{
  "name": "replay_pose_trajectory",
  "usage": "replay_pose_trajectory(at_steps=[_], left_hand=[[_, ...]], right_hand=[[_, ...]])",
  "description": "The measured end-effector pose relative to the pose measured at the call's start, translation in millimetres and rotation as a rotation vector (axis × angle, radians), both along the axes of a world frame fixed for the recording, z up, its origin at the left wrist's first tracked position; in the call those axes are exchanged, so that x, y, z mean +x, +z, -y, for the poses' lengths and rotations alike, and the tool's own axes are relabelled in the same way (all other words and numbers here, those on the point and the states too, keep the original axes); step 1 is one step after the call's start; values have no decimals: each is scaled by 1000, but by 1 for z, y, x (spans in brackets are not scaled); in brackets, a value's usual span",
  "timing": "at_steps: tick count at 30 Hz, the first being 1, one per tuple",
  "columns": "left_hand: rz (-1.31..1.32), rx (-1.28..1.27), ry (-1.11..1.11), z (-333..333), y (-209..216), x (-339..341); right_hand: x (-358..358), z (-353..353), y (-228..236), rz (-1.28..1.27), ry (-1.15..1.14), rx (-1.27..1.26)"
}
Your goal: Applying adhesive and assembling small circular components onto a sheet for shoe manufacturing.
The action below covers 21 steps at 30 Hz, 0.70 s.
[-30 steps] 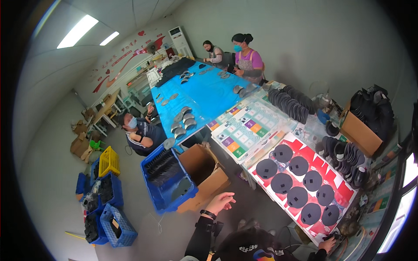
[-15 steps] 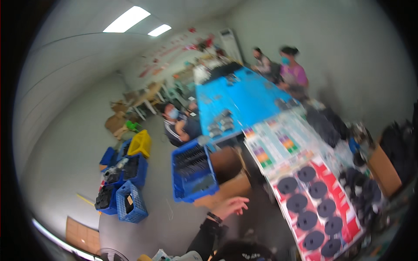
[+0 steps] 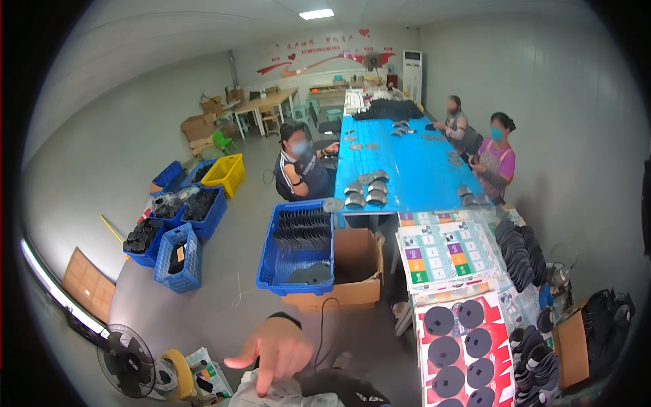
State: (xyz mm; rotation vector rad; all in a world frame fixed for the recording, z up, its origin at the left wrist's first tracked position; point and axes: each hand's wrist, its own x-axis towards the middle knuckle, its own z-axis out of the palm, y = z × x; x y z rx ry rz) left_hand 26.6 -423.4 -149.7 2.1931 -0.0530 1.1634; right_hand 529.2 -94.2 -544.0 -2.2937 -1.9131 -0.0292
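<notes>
Left hand (image 3: 274, 349): grip was seen unclenched, nothing grasped — pale material (image 3: 288, 395) near. Black discs (image 3: 444, 352): were laid singly on red-white sheet (image 3: 503, 334), apparently against overlap.

Left one of the hands (image 3: 279, 347), thumb spread leftward, one finger extended downward.

Right wall (image 3: 536, 81) was pale grey | far wall (image 3: 281, 85) bore red ribbon graphic (image 3: 352, 60) | ceiling light (image 3: 317, 13) glowed white | floor (image 3: 163, 325) was grey | blue-topped table (image 3: 407, 163) stretched toward back | wooden table (image 3: 266, 101) stood back left | fan (image 3: 127, 363) stood lower left
</notes>
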Motion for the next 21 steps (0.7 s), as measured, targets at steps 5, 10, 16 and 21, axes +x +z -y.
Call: replay_pose_trajectory(at_steps=[5, 10, 16, 21], left_hand=[[435, -493, 556, -15, -24, -51], [643, -318, -279, -32, -27, -155], [-184, -64, 1946, -90, -36, -182], [-971, -1125, 1065, -114, -186, -233]], right_hand=[[32, 30, -5, -37, -115, -56], [122, 46, -30, -616, 126, 98], [-151, 65, 145, -1195, -21, -378], [-252, 58, 155, -1222, 92, -540]])
